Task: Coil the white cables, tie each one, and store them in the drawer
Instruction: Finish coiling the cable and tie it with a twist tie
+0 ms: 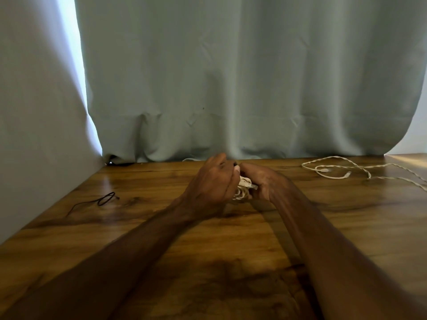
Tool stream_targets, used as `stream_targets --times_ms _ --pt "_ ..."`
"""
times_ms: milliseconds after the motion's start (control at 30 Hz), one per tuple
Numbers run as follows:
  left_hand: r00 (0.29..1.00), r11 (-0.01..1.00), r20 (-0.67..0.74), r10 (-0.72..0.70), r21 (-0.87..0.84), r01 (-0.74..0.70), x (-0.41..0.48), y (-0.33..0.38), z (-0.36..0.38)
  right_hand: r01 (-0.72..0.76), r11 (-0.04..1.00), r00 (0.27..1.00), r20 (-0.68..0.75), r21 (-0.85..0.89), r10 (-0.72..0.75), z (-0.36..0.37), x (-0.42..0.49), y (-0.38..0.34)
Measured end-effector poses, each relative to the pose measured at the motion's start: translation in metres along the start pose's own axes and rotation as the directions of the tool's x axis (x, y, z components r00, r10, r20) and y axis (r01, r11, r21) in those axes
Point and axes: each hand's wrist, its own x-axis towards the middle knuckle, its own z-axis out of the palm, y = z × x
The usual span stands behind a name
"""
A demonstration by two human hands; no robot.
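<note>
Both hands meet above the glossy wood-grain table [208,245]: left hand [211,181] and right hand [262,181] curl tight around 1 bundled white cable [242,188]. Another twisted white cable [342,168] sprawls loose, right of the hands.

white braided cables: 2, one coiled bundle [242,189], one loose [342,168] right of it | thin black tie loop [106,199]: 1 | bare hands: 2, left hand [212,181], right hand [263,181]
</note>
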Motion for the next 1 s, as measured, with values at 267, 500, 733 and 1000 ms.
stream_targets --times_ms 267,500,733,1000 --pt "0.978 0.975 -0.015 -0.208 -0.087 0.206 -0.008 -0.026 0.002 0.365 0.907 0.865 -0.283 -0.208 -0.413 0.009 0.000 -0.007" --pt "0.717 0.738 -0.177 -0.674 -0.205 0.643 0.001 -0.062 -0.010 0.675 0.628 0.697 0.054 -0.387 -0.715 0.037 -0.025 -0.013" --pt "0.625 0.636 -0.148 -0.767 -0.305 0.709 0.012 -0.053 -0.013 0.601 0.518 0.655 0.003 -0.609 -0.756 0.069 -0.015 0.011" --pt "0.546 0.525 -0.078 -0.834 -0.413 0.744 0.014 -0.043 -0.006 0.641 0.734 0.725 -0.138 -0.225 -0.675 0.076 -0.018 0.017"
